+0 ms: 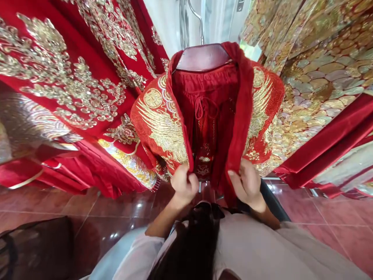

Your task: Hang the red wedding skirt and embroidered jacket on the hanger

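Observation:
A red robe with gold embroidery point(163, 128) hangs in front of me on a dark red hanger point(202, 58) with a metal hook. Inside it shows a red garment with a drawstring point(207, 109). My left hand point(184, 186) is closed on the robe's left front edge near its lower part. My right hand point(247, 182) is closed on the right front edge. Both hands hold the two plain red front bands apart.
More red and gold embroidered garments hang at the left point(67, 77) and at the right point(320, 77). The floor is glossy dark red tile point(116, 214). A dark object point(35, 245) sits at the lower left. My dark hair and light sleeves fill the bottom.

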Demonstrator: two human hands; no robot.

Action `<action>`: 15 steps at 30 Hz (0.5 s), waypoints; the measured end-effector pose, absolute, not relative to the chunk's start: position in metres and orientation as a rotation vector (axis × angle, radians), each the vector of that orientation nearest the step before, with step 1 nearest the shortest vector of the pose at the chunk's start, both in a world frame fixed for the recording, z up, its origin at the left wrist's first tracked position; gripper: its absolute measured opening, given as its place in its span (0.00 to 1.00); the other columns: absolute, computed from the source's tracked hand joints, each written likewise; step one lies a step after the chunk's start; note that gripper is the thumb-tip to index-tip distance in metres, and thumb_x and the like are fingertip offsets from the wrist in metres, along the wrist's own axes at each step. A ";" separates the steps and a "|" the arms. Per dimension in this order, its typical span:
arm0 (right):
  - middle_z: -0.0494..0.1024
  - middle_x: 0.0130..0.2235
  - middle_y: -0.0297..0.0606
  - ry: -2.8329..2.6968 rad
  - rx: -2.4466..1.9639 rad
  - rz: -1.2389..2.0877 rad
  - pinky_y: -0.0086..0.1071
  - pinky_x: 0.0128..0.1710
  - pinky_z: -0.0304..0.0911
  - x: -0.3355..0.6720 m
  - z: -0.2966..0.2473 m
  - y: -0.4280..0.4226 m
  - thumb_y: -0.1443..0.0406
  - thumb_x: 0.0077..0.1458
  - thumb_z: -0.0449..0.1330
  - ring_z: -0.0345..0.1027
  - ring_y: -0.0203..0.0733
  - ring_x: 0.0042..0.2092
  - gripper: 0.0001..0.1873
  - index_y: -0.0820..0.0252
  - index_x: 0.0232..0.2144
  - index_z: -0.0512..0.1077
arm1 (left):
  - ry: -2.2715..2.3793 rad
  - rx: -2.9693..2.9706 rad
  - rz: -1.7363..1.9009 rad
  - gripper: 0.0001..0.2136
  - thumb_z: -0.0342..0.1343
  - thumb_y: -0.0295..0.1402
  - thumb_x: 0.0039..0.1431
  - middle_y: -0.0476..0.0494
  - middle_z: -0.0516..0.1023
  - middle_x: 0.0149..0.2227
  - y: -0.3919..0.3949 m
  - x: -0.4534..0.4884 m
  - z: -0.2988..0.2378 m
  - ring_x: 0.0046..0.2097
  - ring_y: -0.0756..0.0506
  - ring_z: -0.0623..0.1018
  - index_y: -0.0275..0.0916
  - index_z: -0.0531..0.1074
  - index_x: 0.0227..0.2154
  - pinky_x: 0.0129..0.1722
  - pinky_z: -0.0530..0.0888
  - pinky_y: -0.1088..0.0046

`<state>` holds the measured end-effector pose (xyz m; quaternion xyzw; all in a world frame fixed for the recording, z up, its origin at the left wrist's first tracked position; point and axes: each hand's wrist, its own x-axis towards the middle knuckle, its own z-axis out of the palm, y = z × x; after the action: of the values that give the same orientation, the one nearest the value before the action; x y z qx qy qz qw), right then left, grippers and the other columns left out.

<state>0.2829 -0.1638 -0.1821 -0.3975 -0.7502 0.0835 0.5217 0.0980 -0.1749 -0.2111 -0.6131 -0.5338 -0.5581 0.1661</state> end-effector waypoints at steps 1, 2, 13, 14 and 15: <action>0.75 0.36 0.40 -1.827 -0.914 0.214 0.33 0.33 0.66 0.274 -0.177 -0.168 0.61 0.60 0.52 0.71 0.42 0.35 0.13 0.55 0.47 0.63 | -1.479 -1.773 -1.623 0.12 0.45 0.23 0.55 0.46 0.71 0.25 -0.179 0.108 -0.208 0.26 0.48 0.73 0.42 0.68 0.38 0.28 0.71 0.72; 0.75 0.36 0.40 -1.860 -0.896 0.267 0.33 0.34 0.66 0.264 -0.174 -0.166 0.61 0.60 0.50 0.71 0.41 0.35 0.13 0.56 0.48 0.63 | -1.471 -1.817 -1.646 0.12 0.45 0.24 0.56 0.45 0.71 0.26 -0.178 0.117 -0.206 0.27 0.47 0.73 0.42 0.68 0.39 0.29 0.71 0.72; 0.74 0.34 0.38 -1.901 -1.035 0.655 0.29 0.33 0.63 0.266 -0.213 -0.070 0.58 0.60 0.48 0.69 0.38 0.32 0.14 0.61 0.44 0.62 | -1.842 -1.958 -1.432 0.18 0.48 0.27 0.56 0.29 0.70 0.47 -0.099 0.112 -0.266 0.50 0.37 0.71 0.32 0.63 0.50 0.47 0.70 0.59; 0.74 0.33 0.37 -1.887 -1.038 0.669 0.28 0.31 0.62 0.269 -0.213 -0.076 0.58 0.60 0.48 0.68 0.37 0.30 0.14 0.60 0.43 0.62 | -1.895 -1.906 -1.421 0.16 0.48 0.27 0.56 0.29 0.70 0.45 -0.104 0.108 -0.272 0.48 0.37 0.72 0.31 0.64 0.48 0.45 0.70 0.59; 0.73 0.31 0.35 -1.871 -1.036 0.687 0.27 0.29 0.61 0.271 -0.210 -0.085 0.58 0.60 0.49 0.67 0.36 0.28 0.13 0.60 0.42 0.62 | -1.941 -1.880 -1.413 0.14 0.48 0.27 0.56 0.30 0.70 0.42 -0.110 0.106 -0.278 0.45 0.37 0.73 0.31 0.65 0.45 0.42 0.71 0.59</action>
<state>0.2711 -0.0845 -0.2104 -0.4159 -0.7509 0.2757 0.4326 0.1065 -0.1105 -0.2775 -0.6158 -0.6360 -0.4628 0.0460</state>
